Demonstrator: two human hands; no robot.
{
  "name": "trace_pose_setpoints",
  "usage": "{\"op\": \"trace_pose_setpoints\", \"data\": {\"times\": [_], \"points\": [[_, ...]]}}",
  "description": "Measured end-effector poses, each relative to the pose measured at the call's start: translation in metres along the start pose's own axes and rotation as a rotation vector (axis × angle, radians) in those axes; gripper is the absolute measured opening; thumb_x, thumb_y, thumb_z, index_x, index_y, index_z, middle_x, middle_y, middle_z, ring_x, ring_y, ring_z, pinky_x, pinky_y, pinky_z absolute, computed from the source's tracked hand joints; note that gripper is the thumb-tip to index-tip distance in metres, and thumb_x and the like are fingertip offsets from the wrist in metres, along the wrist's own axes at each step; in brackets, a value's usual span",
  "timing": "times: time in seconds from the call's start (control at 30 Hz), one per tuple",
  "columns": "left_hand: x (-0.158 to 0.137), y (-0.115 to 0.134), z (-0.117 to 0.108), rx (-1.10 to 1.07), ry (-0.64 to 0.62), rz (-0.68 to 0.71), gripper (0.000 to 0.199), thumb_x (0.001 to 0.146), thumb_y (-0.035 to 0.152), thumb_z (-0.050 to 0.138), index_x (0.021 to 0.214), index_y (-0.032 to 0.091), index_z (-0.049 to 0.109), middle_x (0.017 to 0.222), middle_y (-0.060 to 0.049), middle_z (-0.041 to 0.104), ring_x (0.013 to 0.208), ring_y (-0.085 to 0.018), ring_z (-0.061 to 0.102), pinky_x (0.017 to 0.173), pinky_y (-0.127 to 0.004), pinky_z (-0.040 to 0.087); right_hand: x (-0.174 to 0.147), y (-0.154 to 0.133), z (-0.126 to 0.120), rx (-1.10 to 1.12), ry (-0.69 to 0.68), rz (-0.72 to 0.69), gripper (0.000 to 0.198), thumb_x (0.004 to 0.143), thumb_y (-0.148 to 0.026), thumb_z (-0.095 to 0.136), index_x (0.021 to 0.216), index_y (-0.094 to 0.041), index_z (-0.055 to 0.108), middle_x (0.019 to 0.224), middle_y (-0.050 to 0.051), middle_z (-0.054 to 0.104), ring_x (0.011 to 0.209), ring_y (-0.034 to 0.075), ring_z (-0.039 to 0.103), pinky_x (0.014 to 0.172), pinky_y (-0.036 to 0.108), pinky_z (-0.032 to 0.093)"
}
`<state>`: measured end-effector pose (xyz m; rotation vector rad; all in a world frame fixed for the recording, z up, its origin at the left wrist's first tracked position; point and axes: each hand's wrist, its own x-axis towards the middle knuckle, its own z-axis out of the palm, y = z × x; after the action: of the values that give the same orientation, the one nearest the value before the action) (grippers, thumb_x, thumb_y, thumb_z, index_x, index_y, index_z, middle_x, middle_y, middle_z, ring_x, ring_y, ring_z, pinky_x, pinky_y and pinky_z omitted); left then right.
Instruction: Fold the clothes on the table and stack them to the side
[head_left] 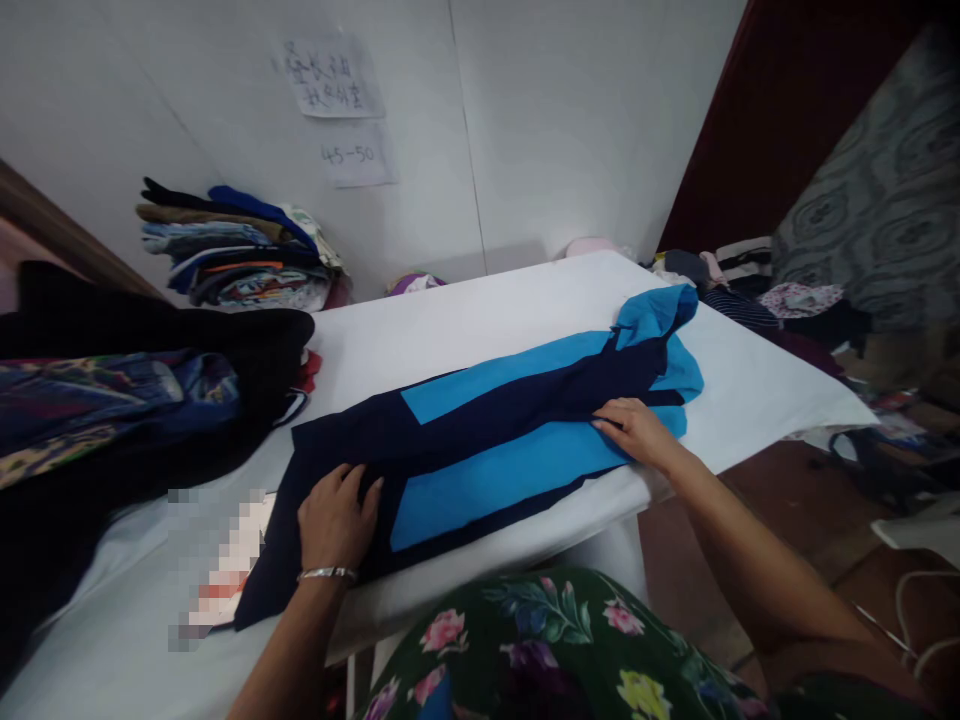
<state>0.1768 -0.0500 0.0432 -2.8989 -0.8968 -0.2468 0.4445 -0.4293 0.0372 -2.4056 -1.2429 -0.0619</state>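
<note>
A navy and bright blue jacket [480, 425], with what looks like a hood at its right end, lies stretched lengthwise across the white-covered table [480, 320]. My left hand [337, 520] rests on the navy part at the jacket's left end, thumb apart from the fingers. Near the right end, my right hand [637, 430] pinches the edge of a navy strip beside a blue panel. Beneath the left end, a pale item [244, 545] sticks out, mostly pixelated.
Dark clothes [150, 400] are heaped at the left. A stack of folded garments [240, 250] stands against the white wall. More clothes [787, 300] lie beyond the table's right edge. Two handwritten paper sheets [337, 80] hang on the wall.
</note>
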Motion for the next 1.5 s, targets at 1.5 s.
{"op": "trace_pose_setpoints", "data": {"times": [1.5], "points": [[-0.010,0.007,0.012,-0.158,0.087,0.278,0.054,0.085,0.046,0.031,0.121,0.016,0.059,0.136,-0.014,0.051,0.130,-0.029,0.041,0.107,-0.047,0.032,0.007,-0.051,0.034,-0.107,0.149,0.078,0.051,0.093,-0.050,0.038,0.136,-0.023,0.047,0.148,0.011,0.036,0.139,0.028,0.023,0.112,0.055,0.015]]}}
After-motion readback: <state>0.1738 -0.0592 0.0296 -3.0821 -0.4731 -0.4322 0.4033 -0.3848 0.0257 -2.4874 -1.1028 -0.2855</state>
